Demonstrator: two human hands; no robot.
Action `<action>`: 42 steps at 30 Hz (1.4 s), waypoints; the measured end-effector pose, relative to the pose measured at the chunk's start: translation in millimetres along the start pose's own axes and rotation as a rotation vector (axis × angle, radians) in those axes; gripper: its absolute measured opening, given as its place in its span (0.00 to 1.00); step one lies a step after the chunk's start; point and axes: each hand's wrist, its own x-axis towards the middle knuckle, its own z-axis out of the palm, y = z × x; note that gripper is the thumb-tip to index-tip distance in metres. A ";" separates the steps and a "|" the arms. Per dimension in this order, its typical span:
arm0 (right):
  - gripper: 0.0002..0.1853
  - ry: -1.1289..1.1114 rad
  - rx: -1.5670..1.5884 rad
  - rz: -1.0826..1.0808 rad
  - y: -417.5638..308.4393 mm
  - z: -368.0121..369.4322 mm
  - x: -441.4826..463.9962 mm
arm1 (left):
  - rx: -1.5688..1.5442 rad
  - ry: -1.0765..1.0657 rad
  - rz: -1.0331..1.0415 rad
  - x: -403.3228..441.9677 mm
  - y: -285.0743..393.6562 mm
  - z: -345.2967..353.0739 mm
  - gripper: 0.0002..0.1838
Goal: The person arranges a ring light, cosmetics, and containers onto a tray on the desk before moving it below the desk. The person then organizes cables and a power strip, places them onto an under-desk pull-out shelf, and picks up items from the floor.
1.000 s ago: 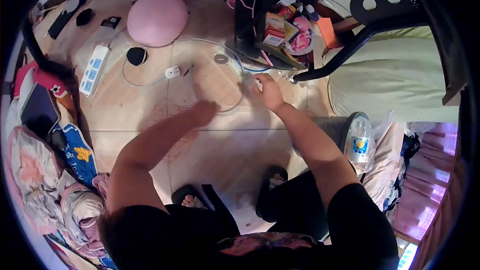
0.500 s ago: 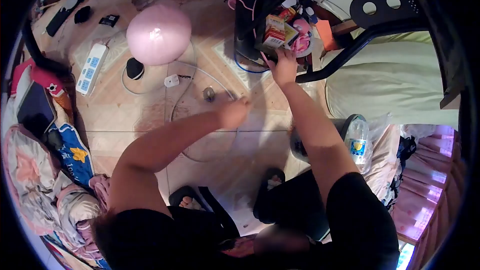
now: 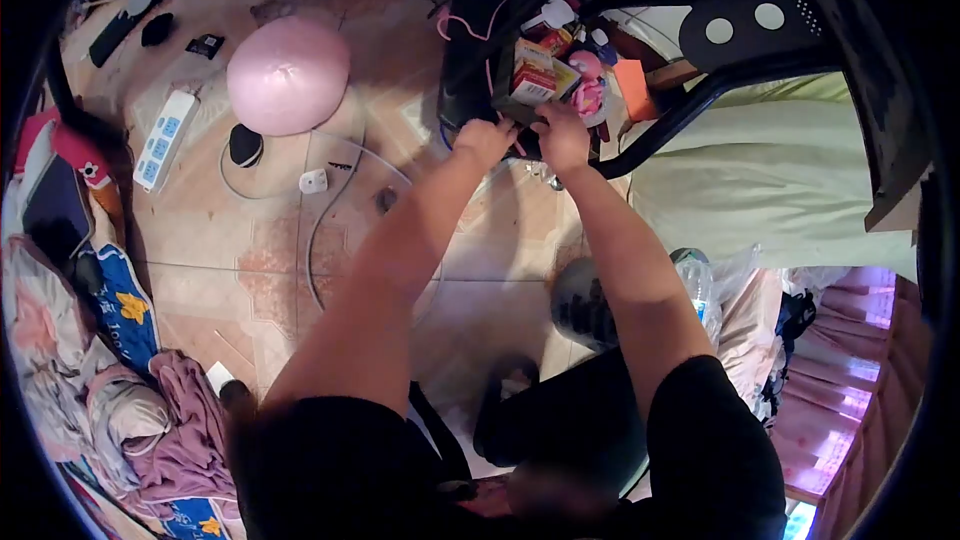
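Both hands are together at the near end of a dark box (image 3: 518, 112) that holds small cartons (image 3: 533, 75). My left hand (image 3: 486, 140) is at the box's near left corner, its fingers bent; what it grips, if anything, is too small to make out. My right hand (image 3: 562, 136) touches the near right side, fingers curled at the rim, with their tips partly hidden. Right of the cartons lies a pink item (image 3: 588, 98) in a clear bowl. A pink cord (image 3: 490, 37) runs along the black case (image 3: 463, 80) beside the box.
On the floor are a pink dome (image 3: 288, 75), a white power strip (image 3: 165, 142), a white plug (image 3: 313, 181) with a looped grey cable, and a black round object (image 3: 245, 146). A black metal frame (image 3: 690, 105) stands at right, near a bottle (image 3: 696, 280). Clothes (image 3: 180, 430) lie at left.
My left hand has moved up and right, from above the floor to the box. My right hand stays by the box, its fingers now more curled. The whole view has shifted slightly.
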 end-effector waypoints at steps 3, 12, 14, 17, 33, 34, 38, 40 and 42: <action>0.11 0.018 0.015 0.002 0.2 -7.4 5.3 | -0.034 0.071 -0.062 0.3 1.5 -6.4 0.15; 0.11 -0.027 -0.028 -0.028 9.3 -6.5 -8.6 | 0.116 0.070 0.170 -84.4 11.9 -53.7 0.07; 0.11 0.014 -0.010 0.001 12.9 0.9 -13.2 | 0.154 0.063 0.047 -98.9 -0.7 -54.8 0.07; 0.11 0.061 0.014 0.051 10.6 -4.0 -12.7 | -0.171 0.293 0.389 -97.8 1.0 -62.5 0.07; 0.11 0.018 -0.018 0.018 14.5 -7.3 -13.2 | -0.654 0.364 0.223 -102.7 -70.6 -24.7 0.08; 0.11 0.014 -0.018 0.015 16.3 -7.5 -13.8 | -0.656 0.364 0.219 -108.9 -74.7 -34.3 0.08; 0.11 0.061 0.022 0.019 23.4 -12.8 -18.5 | -0.557 0.280 0.222 -105.8 -77.7 -38.4 0.04; 0.10 0.096 0.054 0.016 23.0 -21.2 -14.6 | -0.836 0.469 0.401 -88.1 -76.6 -43.1 0.05; 0.11 0.102 0.043 -0.024 19.3 -31.7 -9.5 | -0.842 0.407 0.452 -71.5 -73.8 -51.9 0.01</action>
